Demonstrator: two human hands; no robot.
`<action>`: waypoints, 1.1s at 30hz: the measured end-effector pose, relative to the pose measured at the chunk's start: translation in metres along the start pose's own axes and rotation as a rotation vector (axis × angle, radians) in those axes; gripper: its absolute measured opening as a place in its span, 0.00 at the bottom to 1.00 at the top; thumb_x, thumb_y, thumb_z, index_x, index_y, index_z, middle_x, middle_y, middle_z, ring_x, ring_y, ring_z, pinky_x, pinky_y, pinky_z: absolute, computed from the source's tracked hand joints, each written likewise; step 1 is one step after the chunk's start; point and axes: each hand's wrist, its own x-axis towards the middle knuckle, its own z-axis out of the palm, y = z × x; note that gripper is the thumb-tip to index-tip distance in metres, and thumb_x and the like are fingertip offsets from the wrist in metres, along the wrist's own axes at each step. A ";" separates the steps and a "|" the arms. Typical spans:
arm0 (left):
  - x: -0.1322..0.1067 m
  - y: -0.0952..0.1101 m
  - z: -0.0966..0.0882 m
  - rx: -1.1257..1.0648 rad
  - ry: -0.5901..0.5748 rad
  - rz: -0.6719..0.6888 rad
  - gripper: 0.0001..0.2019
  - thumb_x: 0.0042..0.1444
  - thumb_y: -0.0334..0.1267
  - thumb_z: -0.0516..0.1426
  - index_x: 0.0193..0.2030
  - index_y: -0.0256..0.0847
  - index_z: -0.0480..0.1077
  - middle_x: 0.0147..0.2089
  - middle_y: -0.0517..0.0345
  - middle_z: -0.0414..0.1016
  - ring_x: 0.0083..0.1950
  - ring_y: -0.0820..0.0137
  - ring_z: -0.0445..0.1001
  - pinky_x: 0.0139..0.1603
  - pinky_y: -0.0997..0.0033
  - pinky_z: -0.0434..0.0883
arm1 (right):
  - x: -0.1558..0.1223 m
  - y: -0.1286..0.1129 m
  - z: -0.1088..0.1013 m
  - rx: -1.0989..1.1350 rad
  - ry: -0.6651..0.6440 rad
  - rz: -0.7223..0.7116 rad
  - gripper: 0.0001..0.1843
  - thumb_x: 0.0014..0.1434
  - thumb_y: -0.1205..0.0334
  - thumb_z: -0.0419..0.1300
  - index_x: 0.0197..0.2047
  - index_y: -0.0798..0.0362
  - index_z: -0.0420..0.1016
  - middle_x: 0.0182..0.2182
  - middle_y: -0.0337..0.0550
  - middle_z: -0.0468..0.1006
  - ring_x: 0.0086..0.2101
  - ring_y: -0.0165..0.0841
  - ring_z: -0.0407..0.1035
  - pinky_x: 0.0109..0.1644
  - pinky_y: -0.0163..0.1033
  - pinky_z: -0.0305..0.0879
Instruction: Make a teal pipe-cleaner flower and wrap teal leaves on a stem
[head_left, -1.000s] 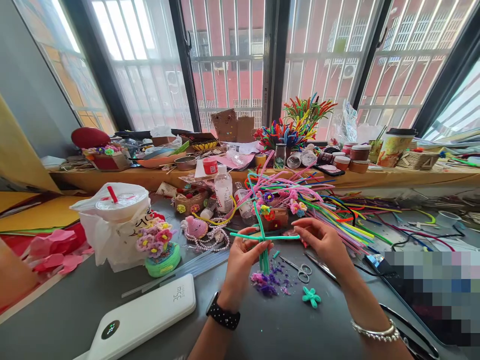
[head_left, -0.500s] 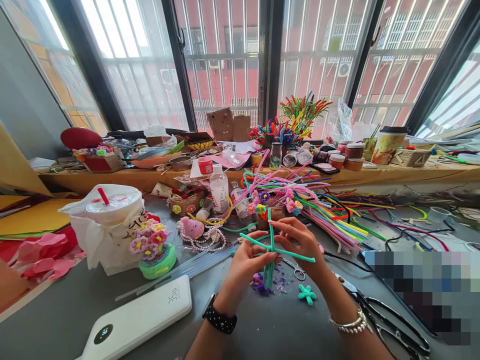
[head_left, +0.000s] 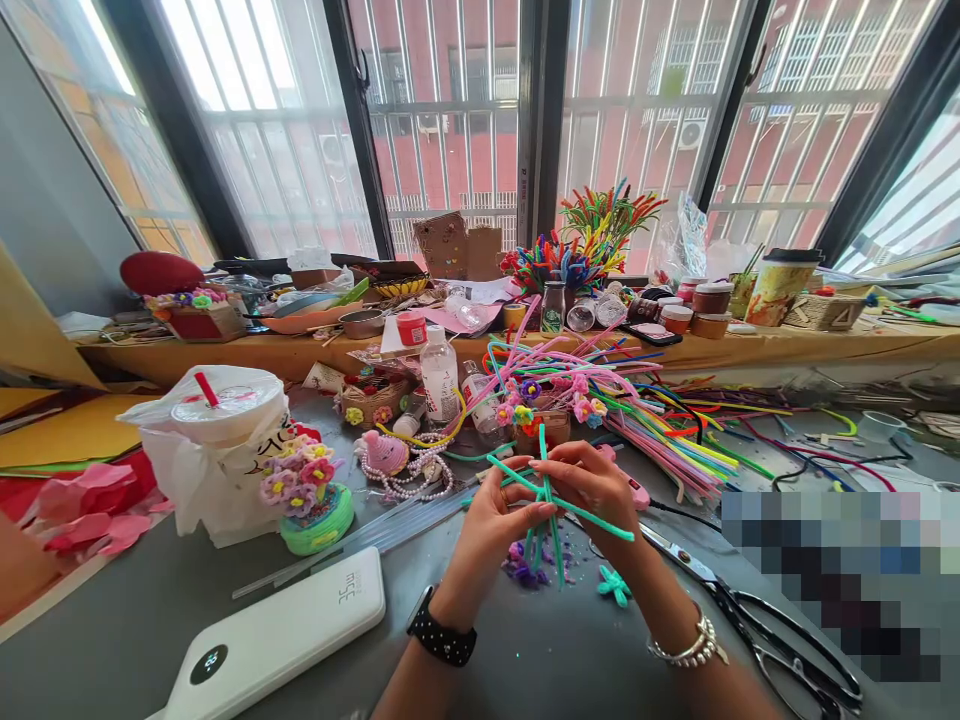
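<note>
- Raised over grey tabletop, between both hands: crossed green pipe cleaners; one length slanting across, one running roughly upright, more ends dangling below.
- Left hand: thumb pinching at the crossing, against fingers behind; likely an anchor, to keep thin lengths from slipping apart.
- Right hand: fingertips bunched and closed in on upright length, just above the crossing; probably for steering that strand separately. Thumb contact hidden, cannot tell.
- Hands very close, tips almost meeting; presumably for fine control of bendy stems right at the joint.
- On tabletop below: purple and pink fuzz scraps, loose, apparently trimmings.
- Just beside right hand, lower down: green petal-shaped piece, lying flat, partly hidden; colour matching held lengths, maybe kept near for that reason.
- Farther right: large scissors, black handles toward near edge, seemingly for easy grabbing.
- Beyond hands: multicoloured pipe-cleaner bundle, fanned out, probably stock within reach.
- Off left, away from hands: white power bank and potted flower ornament.
</note>
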 end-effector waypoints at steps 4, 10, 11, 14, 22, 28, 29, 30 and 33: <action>0.001 -0.002 -0.002 -0.034 -0.003 0.009 0.23 0.37 0.32 0.64 0.43 0.38 0.64 0.24 0.63 0.70 0.26 0.75 0.69 0.28 0.78 0.63 | -0.002 -0.003 -0.003 -0.159 0.041 -0.095 0.13 0.57 0.65 0.52 0.42 0.48 0.74 0.31 0.44 0.69 0.31 0.31 0.67 0.33 0.36 0.67; 0.002 -0.004 -0.005 -0.053 0.016 -0.018 0.17 0.41 0.36 0.63 0.40 0.38 0.68 0.26 0.59 0.73 0.27 0.73 0.71 0.30 0.76 0.65 | -0.003 -0.003 -0.005 -0.411 0.004 -0.221 0.14 0.57 0.68 0.52 0.43 0.50 0.73 0.36 0.48 0.74 0.32 0.32 0.68 0.34 0.36 0.66; 0.002 -0.004 -0.005 -0.045 0.013 -0.026 0.16 0.42 0.37 0.62 0.39 0.37 0.69 0.28 0.57 0.74 0.29 0.72 0.72 0.32 0.74 0.66 | -0.003 -0.003 -0.005 -0.436 -0.007 -0.223 0.14 0.57 0.69 0.51 0.43 0.50 0.74 0.39 0.49 0.74 0.32 0.32 0.68 0.34 0.36 0.67; 0.002 -0.002 -0.006 -0.012 0.026 -0.046 0.14 0.42 0.37 0.62 0.37 0.36 0.72 0.32 0.53 0.75 0.32 0.70 0.72 0.34 0.74 0.67 | -0.004 -0.001 -0.005 -0.449 -0.058 -0.235 0.15 0.58 0.70 0.50 0.43 0.49 0.73 0.41 0.47 0.75 0.36 0.32 0.70 0.38 0.37 0.68; 0.003 0.002 -0.007 -0.028 0.037 -0.056 0.16 0.36 0.36 0.65 0.35 0.37 0.72 0.26 0.59 0.74 0.25 0.75 0.70 0.29 0.76 0.65 | -0.005 -0.002 -0.006 -0.466 -0.064 -0.247 0.15 0.58 0.69 0.49 0.43 0.51 0.73 0.34 0.47 0.77 0.35 0.34 0.71 0.39 0.38 0.69; 0.005 -0.002 -0.009 0.012 0.097 -0.126 0.15 0.35 0.40 0.65 0.31 0.36 0.72 0.25 0.57 0.75 0.25 0.73 0.72 0.28 0.76 0.65 | -0.007 -0.002 -0.003 -0.445 -0.090 -0.250 0.16 0.56 0.73 0.50 0.45 0.54 0.71 0.41 0.50 0.76 0.39 0.35 0.71 0.41 0.38 0.68; 0.005 -0.002 -0.009 0.024 0.099 -0.128 0.14 0.36 0.40 0.64 0.30 0.35 0.72 0.25 0.57 0.75 0.24 0.73 0.71 0.27 0.76 0.65 | -0.007 -0.001 -0.002 -0.436 -0.089 -0.238 0.15 0.56 0.73 0.50 0.44 0.55 0.72 0.40 0.50 0.76 0.38 0.34 0.71 0.40 0.37 0.68; 0.005 -0.002 -0.009 0.028 0.098 -0.124 0.13 0.36 0.40 0.64 0.29 0.35 0.72 0.24 0.58 0.74 0.24 0.74 0.71 0.26 0.76 0.65 | -0.008 0.000 -0.003 -0.430 -0.087 -0.227 0.15 0.56 0.73 0.50 0.44 0.54 0.72 0.38 0.49 0.77 0.37 0.34 0.72 0.39 0.36 0.68; 0.006 -0.001 -0.012 -0.017 0.075 -0.103 0.11 0.38 0.39 0.64 0.27 0.36 0.71 0.22 0.62 0.71 0.22 0.77 0.70 0.27 0.77 0.66 | -0.008 0.002 -0.005 -0.432 -0.097 -0.217 0.14 0.57 0.73 0.49 0.42 0.53 0.72 0.35 0.46 0.78 0.34 0.32 0.72 0.37 0.36 0.68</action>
